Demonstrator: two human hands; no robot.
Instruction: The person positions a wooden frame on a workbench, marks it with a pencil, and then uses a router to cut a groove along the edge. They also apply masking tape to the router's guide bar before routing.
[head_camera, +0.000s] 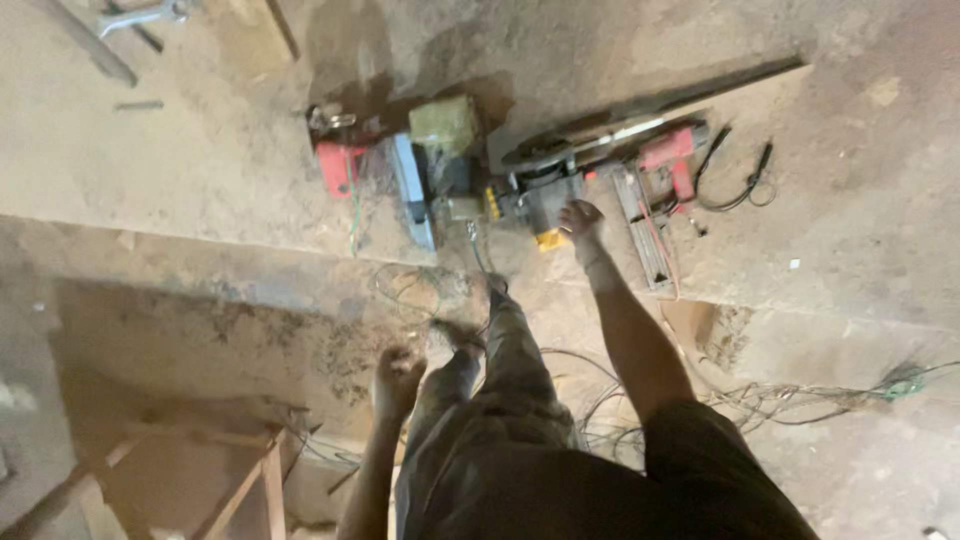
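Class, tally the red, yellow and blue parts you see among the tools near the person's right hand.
Red parts: 2, one left, one right
Yellow parts: 2
Blue bar: 1
Total: 5
The right hand is beside the lower yellow part.

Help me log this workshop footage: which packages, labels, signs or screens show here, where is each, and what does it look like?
No signs or screens show.
Box: olive-green, roughly cube-shaped, dusty, on the raised ledge beside the red and blue tools; whether it is a package cannot be told.
Yellow patch: small, on the dark machine that the right hand reaches; maybe a label, too blurred to tell.
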